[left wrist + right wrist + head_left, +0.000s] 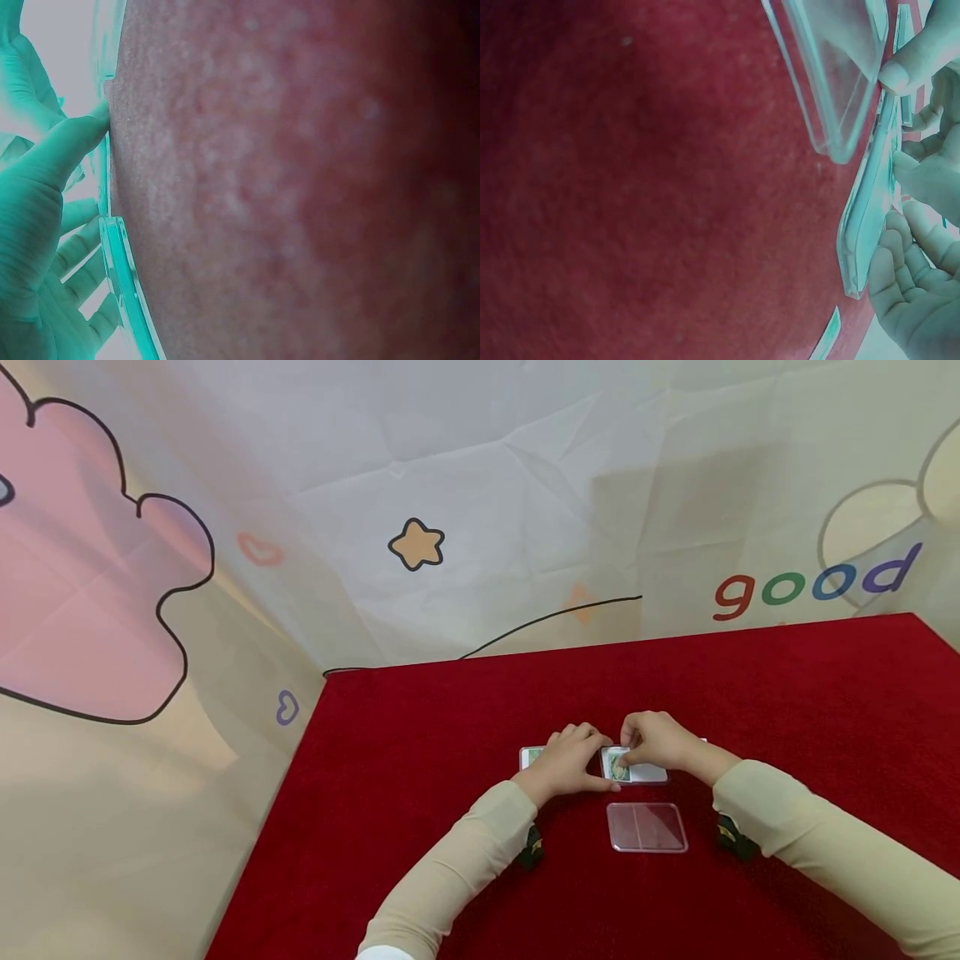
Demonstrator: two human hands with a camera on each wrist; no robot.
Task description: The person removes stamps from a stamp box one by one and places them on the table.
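Note:
A clear flat plastic case (649, 774) lies on the red cloth with a small picture card (615, 771), green on white, at its left end. My left hand (570, 762) holds the case at its left end, thumb at the near corner and index finger at the far one. Over the case, my right hand (660, 742) bends its thumb and index finger onto the picture card and pinches at it. The right wrist view shows the case (859, 232) edge-on, close beside both hands. Nearer me lies a clear plastic lid (660, 828), apart from both hands.
Another clear case (529, 757) with a green picture pokes out left of my left hand, partly covered. A white edge (702, 740) shows behind my right wrist. Dark devices (531, 850) sit under both wrists. A printed cloth wall (525, 543) stands behind the red table (420, 777).

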